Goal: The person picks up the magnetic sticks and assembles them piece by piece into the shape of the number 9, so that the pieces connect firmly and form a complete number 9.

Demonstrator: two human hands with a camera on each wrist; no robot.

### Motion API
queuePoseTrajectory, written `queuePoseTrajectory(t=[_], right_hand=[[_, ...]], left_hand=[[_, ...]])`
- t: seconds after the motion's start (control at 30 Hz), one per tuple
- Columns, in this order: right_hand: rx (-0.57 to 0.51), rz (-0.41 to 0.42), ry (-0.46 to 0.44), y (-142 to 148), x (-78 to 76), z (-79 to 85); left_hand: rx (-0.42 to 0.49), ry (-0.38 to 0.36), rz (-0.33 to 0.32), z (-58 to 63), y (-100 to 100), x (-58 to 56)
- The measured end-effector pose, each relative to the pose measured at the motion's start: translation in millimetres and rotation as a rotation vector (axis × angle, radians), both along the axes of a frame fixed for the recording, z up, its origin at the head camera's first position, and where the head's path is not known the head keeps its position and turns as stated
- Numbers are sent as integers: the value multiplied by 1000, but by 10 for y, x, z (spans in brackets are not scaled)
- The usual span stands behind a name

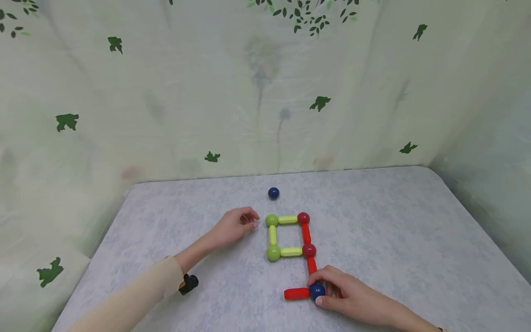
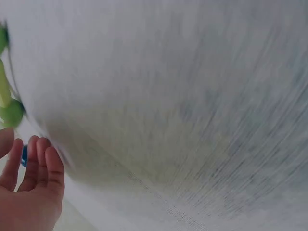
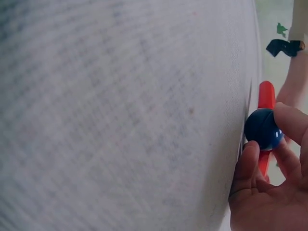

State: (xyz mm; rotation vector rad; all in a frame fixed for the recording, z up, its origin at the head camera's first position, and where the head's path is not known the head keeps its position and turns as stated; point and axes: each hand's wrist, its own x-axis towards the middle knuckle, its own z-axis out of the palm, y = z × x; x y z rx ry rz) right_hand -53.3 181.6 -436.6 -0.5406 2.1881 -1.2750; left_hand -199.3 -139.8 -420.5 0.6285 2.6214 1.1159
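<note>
A square of rods and balls lies on the table: two green balls (image 1: 273,252) on its left, two red balls (image 1: 309,250) on its right, with yellow-green rods (image 1: 291,252) and a red rod (image 1: 306,234) between them. Another red rod (image 1: 312,265) runs from the near red ball to a blue ball (image 3: 263,129), which my right hand (image 1: 352,295) pinches between thumb and fingers. From that ball a further red rod (image 1: 296,293) points left. My left hand (image 1: 236,225) hovers with loosely bent fingers just left of the far green ball (image 1: 271,220), holding nothing.
A second blue ball (image 1: 273,193) sits apart near the table's back edge, beyond the square. A patterned cloth backdrop (image 1: 186,92) rises behind the table (image 1: 394,230). A dark wrist camera (image 1: 188,284) is strapped at the left sleeve.
</note>
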Motion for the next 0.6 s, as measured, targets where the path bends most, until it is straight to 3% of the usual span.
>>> queuePoseTrajectory(t=[0.2, 0.4, 0.47, 0.6], right_hand=[[2, -6, -19, -10, 0, -6], [-3, -9, -36, -7, -8, -3], [-2, -12, -41, -10, -11, -2], [-2, -15, -49, -16, -6, -7]], left_hand=[[51, 22, 59, -99, 26, -362], [159, 66, 157, -111, 232, -644], [168, 48, 146, -109, 308, -708], [94, 16, 62, -142, 408, -788]])
